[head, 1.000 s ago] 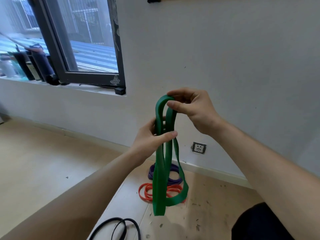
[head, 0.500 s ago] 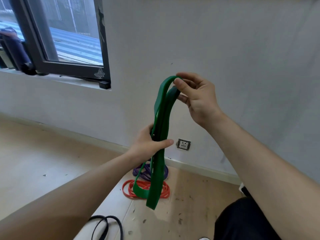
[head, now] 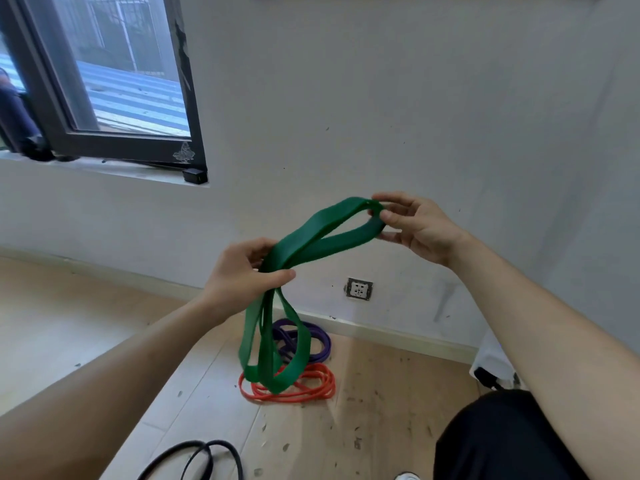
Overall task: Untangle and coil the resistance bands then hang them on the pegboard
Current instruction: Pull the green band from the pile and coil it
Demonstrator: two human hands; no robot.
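We see a dark-framed window (head: pixel 104 81) at 10 o'clock, small blk box (head: pixel 195 176) on its sill corner, wall socket (head: pixel 359 289) nr centre, wood floor (head: pixel 69 323) w/ debris specks at 6.

Left hand (head: pixel 239 275), right hand (head: pixel 419 230) and forearms (head: pixel 121 368) are bare; black garment (head: pixel 502 441) over the knee, white shoe tip (head: pixel 407 477) below.

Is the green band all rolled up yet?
No. The green band runs from the right hand to the left hand, with loose loops dangling below.

Floor (head: pixel 86 323), orange band (head: pixel 325 384), purple band (head: pixel 321 337), black band (head: pixel 204 442)
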